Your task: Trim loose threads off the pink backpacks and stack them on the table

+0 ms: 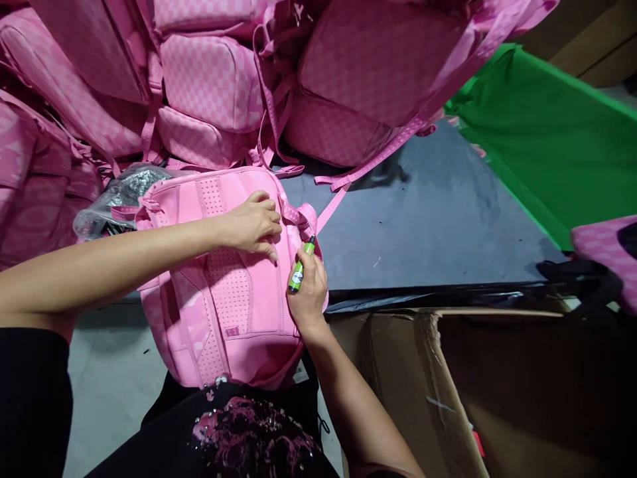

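A pink backpack (223, 292) lies back-side up on the table edge in front of me, its padded mesh panel and straps showing. My left hand (251, 222) rests on its upper part, fingers curled and pressing on the fabric near the top handle. My right hand (308, 289) is closed around a green lighter (300, 265) held at the backpack's right side, its tip pointing up toward a pink strap (298, 216).
A heap of pink checkered backpacks (213, 79) fills the back. A clear plastic bag (119, 196) lies at left. The dark grey table top (428, 212) stretches right, green fabric (547, 133) beyond it. An open cardboard box (497, 392) stands at lower right.
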The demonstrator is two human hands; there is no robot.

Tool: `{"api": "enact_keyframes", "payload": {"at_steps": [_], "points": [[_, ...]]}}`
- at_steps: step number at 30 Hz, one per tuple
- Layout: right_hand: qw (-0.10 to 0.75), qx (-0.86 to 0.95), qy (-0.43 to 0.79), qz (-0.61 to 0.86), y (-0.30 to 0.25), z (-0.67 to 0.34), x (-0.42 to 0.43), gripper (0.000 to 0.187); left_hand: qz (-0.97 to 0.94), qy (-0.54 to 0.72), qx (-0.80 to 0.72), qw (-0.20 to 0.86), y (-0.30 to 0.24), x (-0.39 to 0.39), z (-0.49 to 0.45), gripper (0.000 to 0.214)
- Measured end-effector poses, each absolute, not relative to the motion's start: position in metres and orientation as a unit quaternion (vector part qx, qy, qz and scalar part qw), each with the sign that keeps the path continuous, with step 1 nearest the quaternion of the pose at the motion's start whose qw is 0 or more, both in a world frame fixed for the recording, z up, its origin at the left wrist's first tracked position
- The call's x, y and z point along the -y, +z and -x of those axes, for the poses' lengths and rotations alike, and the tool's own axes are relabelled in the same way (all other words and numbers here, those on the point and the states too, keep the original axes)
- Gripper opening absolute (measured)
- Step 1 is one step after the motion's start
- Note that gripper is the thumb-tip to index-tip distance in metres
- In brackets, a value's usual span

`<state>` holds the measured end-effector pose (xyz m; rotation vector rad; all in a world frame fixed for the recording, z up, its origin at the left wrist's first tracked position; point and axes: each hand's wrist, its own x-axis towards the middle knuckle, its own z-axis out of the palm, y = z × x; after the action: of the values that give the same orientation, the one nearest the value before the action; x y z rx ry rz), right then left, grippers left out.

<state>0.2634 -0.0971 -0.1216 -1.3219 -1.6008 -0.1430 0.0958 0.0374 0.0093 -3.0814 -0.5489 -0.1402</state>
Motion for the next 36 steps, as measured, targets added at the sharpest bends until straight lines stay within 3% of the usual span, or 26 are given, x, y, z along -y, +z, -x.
{"api": "enact_keyframes", "payload": {"at_steps": [5, 9, 11, 15, 19, 22, 26, 36], "points": [[0.497, 0.675, -0.090, 0.538, -0.123, -0.261, 0.096, 0.051, 0.978, -0.038, 0.192, 0.071, 0.040, -0.077, -0.069, 0.059], [0.509, 0.674, -0.099, 0.527, -0.125, -0.263, 0.093, 0.050, 0.947, -0.032, 0.243, 0.210, 0.058, -0.092, -0.053, 0.051], [0.509, 0.671, -0.106, 0.528, -0.124, -0.265, 0.092, 0.046, 0.932, -0.027, 0.253, 0.259, 0.052, -0.082, -0.053, 0.057], [0.552, 0.654, -0.104, 0.507, -0.114, -0.267, 0.097, 0.035, 0.948, -0.032, 0.249, 0.198, 0.027, -0.042, -0.067, 0.070], [0.667, 0.550, 0.119, 0.488, -0.087, -0.258, 0.101, 0.023, 0.961, -0.040, 0.237, 0.138, 0.013, -0.009, -0.079, 0.055], [0.669, 0.480, 0.269, 0.500, -0.072, -0.253, 0.097, 0.026, 0.955, -0.076, 0.244, 0.149, 0.003, 0.005, -0.081, 0.033], [0.620, 0.491, 0.213, 0.575, -0.074, -0.252, 0.088, 0.036, 0.935, -0.174, 0.244, 0.191, -0.015, 0.016, -0.076, 0.018], [0.592, 0.610, 0.042, 0.524, -0.070, -0.248, 0.081, 0.027, 0.917, -0.265, 0.225, 0.197, -0.029, 0.022, -0.073, 0.021]]}}
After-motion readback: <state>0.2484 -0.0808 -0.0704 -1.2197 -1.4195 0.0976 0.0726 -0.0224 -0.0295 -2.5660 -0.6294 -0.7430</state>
